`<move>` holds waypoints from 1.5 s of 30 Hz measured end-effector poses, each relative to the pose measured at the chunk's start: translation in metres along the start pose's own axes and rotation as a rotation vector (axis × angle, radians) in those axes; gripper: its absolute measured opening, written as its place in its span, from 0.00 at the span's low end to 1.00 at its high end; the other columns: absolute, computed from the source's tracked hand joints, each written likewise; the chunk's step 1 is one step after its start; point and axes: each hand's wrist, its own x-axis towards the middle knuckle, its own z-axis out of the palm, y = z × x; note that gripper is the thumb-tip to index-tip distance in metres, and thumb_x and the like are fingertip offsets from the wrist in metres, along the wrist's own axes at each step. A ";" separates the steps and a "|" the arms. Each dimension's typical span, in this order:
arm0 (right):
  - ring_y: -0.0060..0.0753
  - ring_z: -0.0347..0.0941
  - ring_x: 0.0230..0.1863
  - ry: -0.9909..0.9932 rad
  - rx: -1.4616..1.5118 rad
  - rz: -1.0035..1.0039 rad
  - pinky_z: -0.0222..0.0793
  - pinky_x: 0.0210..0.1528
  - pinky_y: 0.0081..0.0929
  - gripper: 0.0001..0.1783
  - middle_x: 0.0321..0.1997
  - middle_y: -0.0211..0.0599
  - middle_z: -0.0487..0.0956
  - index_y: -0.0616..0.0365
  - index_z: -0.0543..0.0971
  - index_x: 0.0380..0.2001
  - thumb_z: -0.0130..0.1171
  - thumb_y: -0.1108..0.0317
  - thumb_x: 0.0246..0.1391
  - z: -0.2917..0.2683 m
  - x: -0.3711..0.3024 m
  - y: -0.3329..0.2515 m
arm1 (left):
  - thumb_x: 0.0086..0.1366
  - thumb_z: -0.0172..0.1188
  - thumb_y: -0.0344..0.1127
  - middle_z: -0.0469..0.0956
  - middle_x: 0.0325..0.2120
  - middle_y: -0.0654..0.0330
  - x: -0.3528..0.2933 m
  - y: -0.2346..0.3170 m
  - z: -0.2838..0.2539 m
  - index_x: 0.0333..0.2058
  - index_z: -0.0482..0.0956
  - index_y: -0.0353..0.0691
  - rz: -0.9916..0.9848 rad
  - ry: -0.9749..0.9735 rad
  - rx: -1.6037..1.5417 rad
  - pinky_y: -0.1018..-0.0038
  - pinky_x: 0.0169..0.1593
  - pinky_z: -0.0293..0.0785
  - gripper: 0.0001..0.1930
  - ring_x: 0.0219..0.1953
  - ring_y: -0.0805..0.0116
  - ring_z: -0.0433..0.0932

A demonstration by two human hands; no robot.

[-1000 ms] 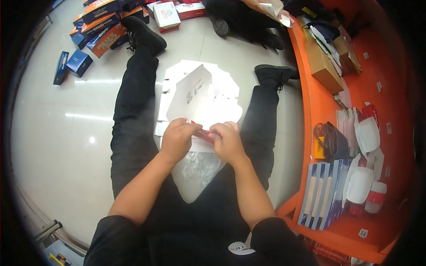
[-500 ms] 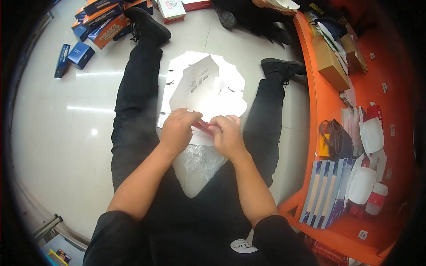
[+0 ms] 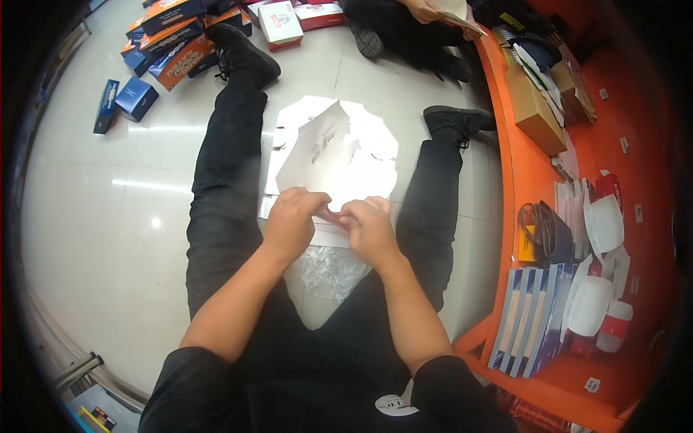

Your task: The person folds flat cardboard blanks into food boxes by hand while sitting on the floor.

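Between my outstretched legs, I hold a partly folded cardboard box blank (image 3: 312, 160), white inside, with a red edge showing between my thumbs. My left hand (image 3: 290, 225) is closed on its near edge at the left, and my right hand (image 3: 373, 231) grips the same edge just to the right. One printed panel stands tilted up at the left. Beneath and beyond it lie flat white cardboard blanks (image 3: 380, 132) on the floor. Crumpled clear plastic wrap (image 3: 328, 273) lies just below my hands. My fingertips are partly hidden behind the cardboard.
Orange and blue boxes (image 3: 170, 47) are piled at the far left, with a blue box (image 3: 136, 98) nearer. White and red boxes (image 3: 281, 25) stand ahead. A person's hand (image 3: 424, 10) holds cardboard at the far right. An orange shelf (image 3: 514, 216) with goods runs along my right.
The raised panel looks narrower and more folded over. Both hands keep their hold on the near edge. The other person's hand and cardboard have come further into view.
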 end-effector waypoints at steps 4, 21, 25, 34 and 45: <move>0.37 0.75 0.38 0.001 0.004 -0.004 0.56 0.60 0.38 0.08 0.30 0.33 0.80 0.55 0.79 0.35 0.59 0.79 0.53 0.003 0.002 -0.005 | 0.54 0.57 0.20 0.83 0.28 0.55 -0.003 -0.006 0.005 0.35 0.84 0.43 0.056 0.060 0.042 0.62 0.48 0.76 0.13 0.38 0.54 0.81; 0.30 0.71 0.58 0.818 0.303 0.155 0.65 0.62 0.30 0.20 0.58 0.43 0.76 0.61 0.69 0.60 0.53 0.65 0.69 -0.025 -0.001 0.026 | 0.56 0.61 0.16 0.69 0.60 0.52 0.006 -0.011 0.008 0.64 0.62 0.37 -0.159 0.178 -0.482 0.67 0.58 0.72 0.36 0.61 0.59 0.69; 0.26 0.67 0.57 0.962 0.564 0.503 0.62 0.61 0.28 0.22 0.62 0.36 0.70 0.60 0.68 0.61 0.47 0.57 0.72 -0.041 -0.006 0.062 | 0.63 0.60 0.21 0.71 0.55 0.59 0.011 -0.023 0.003 0.67 0.58 0.37 -0.306 0.060 -0.848 0.72 0.55 0.72 0.34 0.56 0.70 0.71; 0.24 0.69 0.59 0.531 1.274 0.431 0.68 0.60 0.29 0.25 0.60 0.30 0.72 0.51 0.66 0.67 0.46 0.53 0.73 -0.046 0.000 0.051 | 0.70 0.60 0.33 0.74 0.56 0.52 -0.017 -0.067 0.031 0.59 0.67 0.33 -0.432 -0.288 -1.090 0.62 0.63 0.70 0.22 0.59 0.61 0.73; 0.48 0.55 0.74 0.292 0.514 0.275 0.57 0.70 0.39 0.17 0.73 0.51 0.59 0.59 0.76 0.50 0.64 0.64 0.60 -0.038 -0.004 0.050 | 0.42 0.82 0.44 0.60 0.63 0.38 0.001 -0.009 0.002 0.63 0.64 0.35 0.198 0.129 0.033 0.50 0.68 0.59 0.52 0.69 0.39 0.55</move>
